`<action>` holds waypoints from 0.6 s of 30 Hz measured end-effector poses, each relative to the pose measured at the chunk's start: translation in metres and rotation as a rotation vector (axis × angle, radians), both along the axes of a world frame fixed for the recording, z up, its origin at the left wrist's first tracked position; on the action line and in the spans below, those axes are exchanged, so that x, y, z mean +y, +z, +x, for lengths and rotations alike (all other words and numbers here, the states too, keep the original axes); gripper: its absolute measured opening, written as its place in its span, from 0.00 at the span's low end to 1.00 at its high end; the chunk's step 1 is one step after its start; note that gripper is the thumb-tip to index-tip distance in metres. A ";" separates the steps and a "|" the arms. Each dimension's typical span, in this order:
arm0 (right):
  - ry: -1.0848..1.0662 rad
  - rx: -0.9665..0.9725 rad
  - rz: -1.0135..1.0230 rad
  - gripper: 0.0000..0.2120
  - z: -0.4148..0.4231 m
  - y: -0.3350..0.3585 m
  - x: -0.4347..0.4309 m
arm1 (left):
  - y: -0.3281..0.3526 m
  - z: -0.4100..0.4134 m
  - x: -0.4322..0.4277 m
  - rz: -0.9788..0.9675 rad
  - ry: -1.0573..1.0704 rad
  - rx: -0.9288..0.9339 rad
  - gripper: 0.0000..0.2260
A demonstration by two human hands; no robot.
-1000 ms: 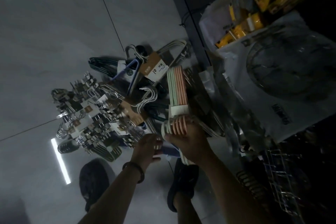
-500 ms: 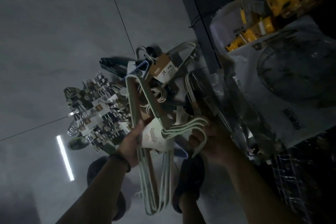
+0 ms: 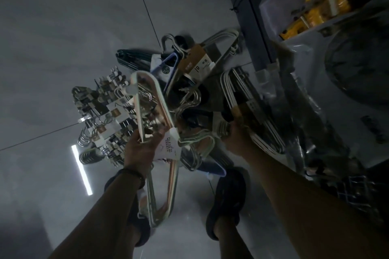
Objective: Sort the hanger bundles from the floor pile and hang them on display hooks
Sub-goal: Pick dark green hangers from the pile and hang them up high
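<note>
A pile of hanger bundles [image 3: 185, 82] lies on the grey floor, with clip hangers [image 3: 101, 120] at its left. My left hand [image 3: 141, 149] grips a pastel hanger bundle [image 3: 166, 176] with a white paper label, lifted above the pile; its hooks point right. My right hand [image 3: 237, 139] grips a white hanger bundle [image 3: 242, 99] with a brown card band, at the right side of the pile near the dark shelf.
A dark shelf post [image 3: 250, 17] runs along the right, with plastic-bagged goods [image 3: 336, 82] and yellow packages [image 3: 315, 12] behind it. A wire basket [image 3: 357, 191] sits low right. My two feet in dark shoes [image 3: 227, 202] stand below the pile. Open floor stretches left.
My right hand let go of the pastel bundle's hooks and moved right onto the white bundle. My left hand keeps the pastel bundle, raised slightly higher.
</note>
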State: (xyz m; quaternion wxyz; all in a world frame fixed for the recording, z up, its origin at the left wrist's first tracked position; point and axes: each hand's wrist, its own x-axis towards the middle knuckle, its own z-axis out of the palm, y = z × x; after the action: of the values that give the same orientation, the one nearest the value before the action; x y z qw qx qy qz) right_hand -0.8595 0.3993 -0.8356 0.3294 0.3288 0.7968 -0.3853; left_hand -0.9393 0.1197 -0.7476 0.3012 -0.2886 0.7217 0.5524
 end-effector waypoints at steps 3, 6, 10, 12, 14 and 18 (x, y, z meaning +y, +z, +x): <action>-0.188 -0.153 -0.146 0.17 0.002 -0.005 -0.017 | -0.001 0.000 -0.003 -0.041 -0.040 0.025 0.12; -0.199 -0.058 -0.104 0.26 0.005 -0.003 -0.026 | -0.008 0.004 -0.012 -0.079 -0.066 -0.003 0.17; -0.317 0.165 0.152 0.43 0.001 0.021 -0.018 | -0.004 0.011 -0.014 -0.097 -0.085 -0.038 0.26; -0.424 0.245 0.201 0.41 -0.005 0.042 -0.002 | 0.003 0.015 -0.012 -0.075 -0.081 -0.030 0.17; -0.457 0.298 0.273 0.32 -0.003 0.066 0.010 | 0.013 0.019 -0.010 -0.073 -0.076 -0.038 0.14; -0.323 0.498 0.488 0.10 0.003 0.140 0.012 | 0.041 0.024 -0.005 -0.153 -0.095 -0.027 0.16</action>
State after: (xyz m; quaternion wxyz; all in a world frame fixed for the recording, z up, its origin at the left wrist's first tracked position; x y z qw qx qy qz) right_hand -0.8561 0.4115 -0.6958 -0.0271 0.4152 0.8587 -0.2992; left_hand -0.9153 0.1145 -0.7062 0.3138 -0.2836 0.7705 0.4769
